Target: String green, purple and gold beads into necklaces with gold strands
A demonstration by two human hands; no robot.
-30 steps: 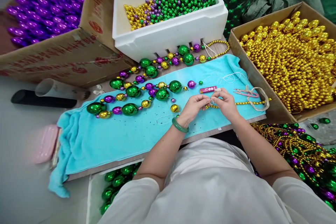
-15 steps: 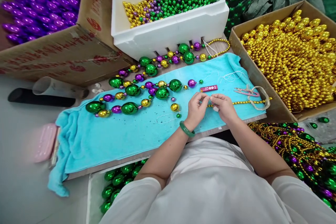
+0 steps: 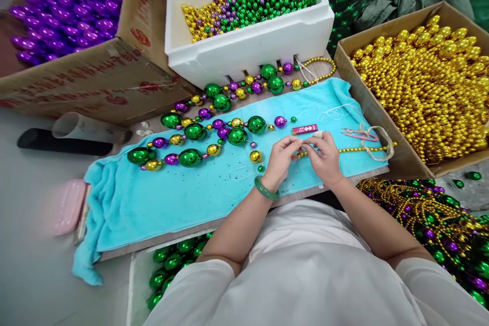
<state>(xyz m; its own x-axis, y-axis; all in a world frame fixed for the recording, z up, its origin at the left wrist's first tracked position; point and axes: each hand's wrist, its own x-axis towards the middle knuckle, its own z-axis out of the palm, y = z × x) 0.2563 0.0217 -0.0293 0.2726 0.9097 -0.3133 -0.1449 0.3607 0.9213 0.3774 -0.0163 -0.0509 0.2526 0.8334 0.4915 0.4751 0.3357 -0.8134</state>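
My left hand (image 3: 281, 159), with a green bangle (image 3: 266, 188) at its wrist, is closed in a pinch at the left end of a thin gold bead string (image 3: 353, 150). My right hand (image 3: 324, 157) is closed too, its fingertips meeting the left ones; what they pinch is too small to make out. A white wrap covers one right fingertip. Just beyond the hands lies a dark red small packet (image 3: 304, 129). To the left, strung green, purple and gold balls (image 3: 194, 131) rest on the turquoise towel (image 3: 160, 204), with a loose-looking gold ball (image 3: 255, 157) near my left hand.
Pink-handled snips (image 3: 361, 135) and a white loop (image 3: 387, 145) lie right. Behind stands a white foam box (image 3: 248, 43) of small beads. Cardboard boxes hold purple beads (image 3: 72, 15) and gold beads (image 3: 416, 86). Finished-looking strands (image 3: 431, 224) hang at lower right.
Both hands have shifted slightly left and toward me, still pinched together. The right fingers have turned, bringing the white-wrapped fingertip to the top. The gold string's left end shows a little further left.
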